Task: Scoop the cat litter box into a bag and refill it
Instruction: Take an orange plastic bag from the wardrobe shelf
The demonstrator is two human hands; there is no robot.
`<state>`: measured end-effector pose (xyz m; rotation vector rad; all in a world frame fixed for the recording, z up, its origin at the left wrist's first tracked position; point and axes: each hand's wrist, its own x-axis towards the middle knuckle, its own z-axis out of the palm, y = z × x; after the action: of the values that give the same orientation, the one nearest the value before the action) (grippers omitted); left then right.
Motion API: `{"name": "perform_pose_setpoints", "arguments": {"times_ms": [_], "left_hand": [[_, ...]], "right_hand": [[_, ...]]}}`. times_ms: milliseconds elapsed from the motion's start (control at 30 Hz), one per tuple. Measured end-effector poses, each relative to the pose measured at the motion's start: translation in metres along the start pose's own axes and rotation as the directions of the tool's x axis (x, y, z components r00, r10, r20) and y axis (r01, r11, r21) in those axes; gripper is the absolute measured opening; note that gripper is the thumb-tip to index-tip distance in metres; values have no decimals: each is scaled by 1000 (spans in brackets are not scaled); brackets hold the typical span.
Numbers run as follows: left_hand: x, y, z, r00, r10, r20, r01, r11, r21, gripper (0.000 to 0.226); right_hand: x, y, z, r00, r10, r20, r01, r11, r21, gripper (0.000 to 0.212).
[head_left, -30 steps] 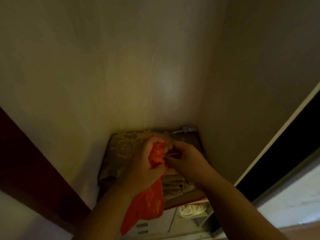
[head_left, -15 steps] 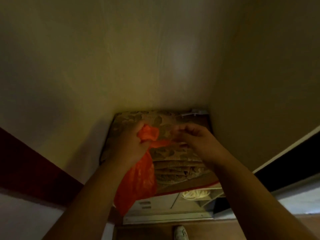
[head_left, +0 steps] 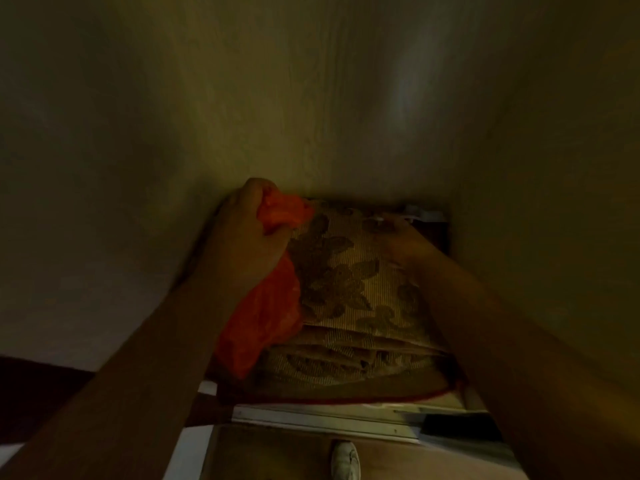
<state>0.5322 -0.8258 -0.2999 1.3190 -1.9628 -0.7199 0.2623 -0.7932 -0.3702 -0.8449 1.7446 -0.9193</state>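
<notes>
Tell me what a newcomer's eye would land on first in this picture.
The orange plastic bag stands out first: the only bright colour in a dim scene, bunched in the left hand at the left and hanging over the folded floral fabric. Next comes that leaf-patterned fabric, stacked at centre in a corner between pale walls. The right hand reaches over its far right side, blurred.

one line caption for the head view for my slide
Left hand grips an orange bag above patterned fabric.
</notes>
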Motion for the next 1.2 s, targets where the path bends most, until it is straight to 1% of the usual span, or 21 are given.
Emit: {"name": "perform_pose_setpoints", "arguments": {"times_ms": [67, 133, 200, 233, 267, 300, 367, 433, 500, 567, 600, 667, 700, 767, 833, 900, 933, 1000, 1033, 1100, 1200], "left_hand": [[7, -13, 15, 999, -13, 40, 12, 1000, 24, 45], [11, -25, 28, 998, -20, 55, 18, 999, 33, 40], [14, -27, 32, 999, -18, 33, 17, 999, 34, 33], [15, -26, 33, 1000, -23, 18, 22, 999, 32, 32], [17, -28, 34, 1000, -23, 3, 23, 999, 30, 32], [17, -27, 33, 1000, -21, -3, 21, 999, 34, 31], [17, -26, 32, 1000, -25, 3, 25, 999, 39, 30], [17, -25, 30, 999, -41, 17, 40, 999, 21, 31], [17, -23, 27, 999, -45, 21, 45, 999, 25, 33], [16, -21, 23, 999, -42, 5, 42, 999, 23, 31], [15, -19, 22, 999, -47, -10, 47, 999, 19, 29], [11, -14, 19, 998, -61, -19, 62, 998, 16, 27], [8, -11, 18, 998, -61, -17, 61, 998, 15, 28], [2, -3, 13, 999, -42, -2, 42, 999, -3, 31], [-5, 4, 7, 999, -37, 31, 37, 999, -9, 35], [-14, 12, 1, 997, -36, 72, 35, 999, 5, 36], [-20, 15, -2, 995, -40, 94, 41, 999, -7, 33], [-30, 21, -9, 992, -36, 121, 38, 999, -16, 30], [-35, 25, -13, 991, -24, 128, 26, 1000, -14, 30], [-47, 34, -23, 989, 15, 145, -11, 1000, -27, 33], [-66, 51, -38, 984, 54, 168, -46, 998, -50, 36]], "right_hand": [[23, 1, 1, 1000, 19, -12, -18, 998, 68, 61], [46, 5, 1, 998, 58, -35, -53, 989, 140, 57], [67, 7, -2, 993, 115, 8, -114, 964, 241, 53], [78, 10, -6, 986, 166, 31, -168, 942, 292, 49], [86, 12, -9, 968, 243, 65, -249, 890, 382, 40], [97, 16, -11, 943, 320, 89, -322, 810, 490, 32], [112, 22, -15, 920, 387, 65, -349, 732, 585, 17], [119, 26, -16, 910, 412, 33, -351, 729, 588, 15], [118, 27, -15, 917, 398, -7, -314, 735, 601, 24], [115, 29, -14, 936, 348, -52, -235, 729, 643, 39], [110, 29, -14, 941, 320, -108, -174, 732, 659, 41], [96, 31, -11, 933, 282, -222, -24, 667, 745, 38], [90, 34, -10, 926, 264, -269, 34, 651, 758, 39], [64, 36, -4, 927, 231, -295, 31, 737, 675, 37], [34, 38, -1, 944, 168, -283, 12, 841, 540, 20], [2, 36, 1, 958, 109, -265, 17, 901, 434, 18], [-16, 32, 0, 966, 109, -233, -8, 918, 397, 16], [-50, 25, -5, 984, 118, -131, -53, 907, 417, 8], [-65, 25, -7, 987, 122, -104, -64, 897, 437, 10], [-101, 20, -9, 983, 128, -133, -62, 909, 412, 14], [-150, 17, -7, 974, 80, -210, -8, 945, 327, 16]]}}
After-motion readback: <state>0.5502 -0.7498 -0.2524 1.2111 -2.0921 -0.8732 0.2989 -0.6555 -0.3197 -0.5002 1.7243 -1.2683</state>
